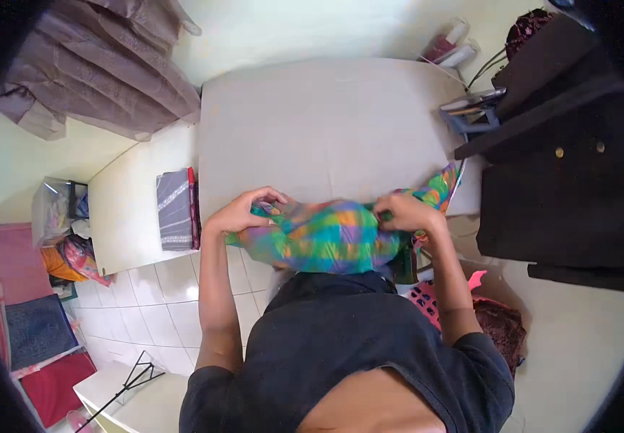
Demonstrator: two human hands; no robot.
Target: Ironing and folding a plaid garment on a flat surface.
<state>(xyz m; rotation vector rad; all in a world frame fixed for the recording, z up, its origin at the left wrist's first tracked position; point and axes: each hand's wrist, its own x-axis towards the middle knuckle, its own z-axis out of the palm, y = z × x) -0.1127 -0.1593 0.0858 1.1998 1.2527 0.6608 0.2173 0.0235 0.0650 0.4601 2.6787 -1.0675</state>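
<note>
A multicoloured checked cloth (pixel 339 233) in green, blue, orange and purple is bunched up between my hands, hanging over the near edge of a table covered in plain grey fabric (pixel 323 130). My left hand (pixel 247 208) grips the cloth's left part between thumb and fingers. On the right, my right hand (pixel 407 211) is closed on a gathered part. Beyond that hand, one end of the cloth lies on the table's right corner. The cloth is slightly blurred, and its lower edge is close to my waist.
Folded grey and red fabrics (pixel 176 211) lie on a white surface at the left. A dark cabinet (pixel 556 211) stands at the right, near a blue-grey stand (pixel 472 116). A pink plastic basket (pixel 426 303) and dark cloth (pixel 499 325) are beside me at lower right. A curtain (pixel 111 65) hangs upper left.
</note>
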